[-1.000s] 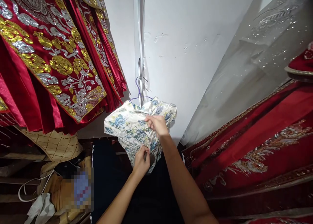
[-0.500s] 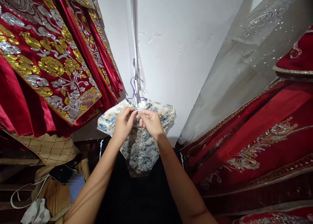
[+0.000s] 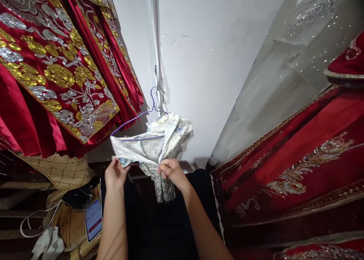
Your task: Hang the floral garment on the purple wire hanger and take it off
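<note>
A floral blouse [image 3: 176, 135] in white, blue and green hangs from a purple wire hanger [image 3: 133, 119]. Its left part is pulled off the shoulder of the hanger, so the hanger's left arm and lower bar show bare. My left hand [image 3: 116, 174] pinches the edge of the blouse at the lower left, below the hanger's left end. With thumb and fingers closed, my right hand [image 3: 172, 171] grips the blouse at its front middle. The lower part of the blouse falls in bunched folds beneath my right hand.
Red garments with gold and silver embroidery [image 3: 59, 74] hang at left. A sheer sparkling white fabric [image 3: 256, 89] and red beaded garments [image 3: 298, 157] hang at right. A phone [image 3: 93, 219] lies on a wooden stool [image 3: 66, 229] at lower left. The hanger hook is at a white pole [image 3: 156, 32].
Both hands have come down from the collar, and the left has moved left. The blouse front is opened and drawn off the hanger's left arm, which is now exposed.
</note>
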The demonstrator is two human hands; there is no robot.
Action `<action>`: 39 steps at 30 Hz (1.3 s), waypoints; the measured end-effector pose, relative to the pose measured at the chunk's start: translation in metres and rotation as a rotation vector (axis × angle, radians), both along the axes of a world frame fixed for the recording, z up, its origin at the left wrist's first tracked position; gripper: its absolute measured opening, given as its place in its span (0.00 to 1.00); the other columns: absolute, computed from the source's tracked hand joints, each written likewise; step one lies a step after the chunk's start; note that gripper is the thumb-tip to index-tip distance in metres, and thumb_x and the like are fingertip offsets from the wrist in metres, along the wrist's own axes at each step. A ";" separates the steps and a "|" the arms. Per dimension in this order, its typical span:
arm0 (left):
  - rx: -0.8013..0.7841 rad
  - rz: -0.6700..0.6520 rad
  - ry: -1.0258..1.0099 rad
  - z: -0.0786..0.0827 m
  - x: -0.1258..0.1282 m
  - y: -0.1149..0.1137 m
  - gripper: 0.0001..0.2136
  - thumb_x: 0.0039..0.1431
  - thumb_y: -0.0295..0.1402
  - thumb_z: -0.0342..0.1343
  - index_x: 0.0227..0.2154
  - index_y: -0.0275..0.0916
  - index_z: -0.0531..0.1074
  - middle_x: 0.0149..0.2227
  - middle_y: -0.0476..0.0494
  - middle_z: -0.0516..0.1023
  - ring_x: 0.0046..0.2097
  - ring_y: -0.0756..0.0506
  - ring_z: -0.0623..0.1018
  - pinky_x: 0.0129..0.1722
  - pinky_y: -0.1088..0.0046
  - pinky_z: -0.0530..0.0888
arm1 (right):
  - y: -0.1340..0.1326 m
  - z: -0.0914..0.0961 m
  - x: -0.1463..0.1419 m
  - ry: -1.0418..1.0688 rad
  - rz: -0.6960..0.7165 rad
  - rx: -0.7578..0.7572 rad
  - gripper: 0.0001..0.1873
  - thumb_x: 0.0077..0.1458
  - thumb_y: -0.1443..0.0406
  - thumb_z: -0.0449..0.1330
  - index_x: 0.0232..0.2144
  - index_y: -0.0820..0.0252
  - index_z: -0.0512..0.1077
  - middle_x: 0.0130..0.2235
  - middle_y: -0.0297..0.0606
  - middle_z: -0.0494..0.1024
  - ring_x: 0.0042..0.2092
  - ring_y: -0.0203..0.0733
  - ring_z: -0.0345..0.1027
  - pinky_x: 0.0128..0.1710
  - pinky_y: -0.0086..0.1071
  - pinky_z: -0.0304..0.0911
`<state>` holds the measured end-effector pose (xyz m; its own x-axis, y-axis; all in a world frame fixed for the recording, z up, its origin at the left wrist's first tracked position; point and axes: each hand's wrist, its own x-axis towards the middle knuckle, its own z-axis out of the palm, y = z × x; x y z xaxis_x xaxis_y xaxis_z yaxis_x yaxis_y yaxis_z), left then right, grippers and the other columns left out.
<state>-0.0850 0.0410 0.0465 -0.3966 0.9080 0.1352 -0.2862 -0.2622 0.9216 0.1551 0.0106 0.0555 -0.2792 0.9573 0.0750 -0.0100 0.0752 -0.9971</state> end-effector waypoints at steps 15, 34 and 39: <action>0.174 -0.516 0.268 0.053 0.091 -0.057 0.09 0.63 0.40 0.56 0.35 0.40 0.71 0.38 0.46 0.72 0.40 0.46 0.72 0.42 0.73 0.69 | 0.000 0.008 0.007 -0.047 -0.169 0.148 0.13 0.50 0.56 0.64 0.33 0.58 0.72 0.34 0.37 0.76 0.39 0.45 0.71 0.40 0.34 0.66; -0.054 -0.542 1.302 0.010 0.001 -0.018 0.12 0.64 0.42 0.49 0.34 0.40 0.69 0.29 0.48 0.74 0.32 0.44 0.74 0.33 0.73 0.65 | 0.059 0.081 0.075 -0.036 -0.375 0.352 0.16 0.38 0.70 0.63 0.35 0.60 0.74 0.34 0.37 0.77 0.36 0.44 0.71 0.37 0.34 0.67; -0.082 -0.409 1.528 0.033 -0.036 -0.003 0.11 0.66 0.33 0.41 0.33 0.42 0.68 0.30 0.45 0.75 0.34 0.43 0.75 0.34 0.72 0.65 | 0.108 0.054 0.046 -0.117 -0.256 0.310 0.16 0.48 0.65 0.55 0.41 0.58 0.74 0.42 0.39 0.78 0.43 0.44 0.70 0.46 0.36 0.64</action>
<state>-0.1207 0.0377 0.0796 0.3246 0.9396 0.1085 0.8502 -0.3401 0.4019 0.2009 0.1187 0.1092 -0.0591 0.9340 0.3522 0.1597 0.3572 -0.9203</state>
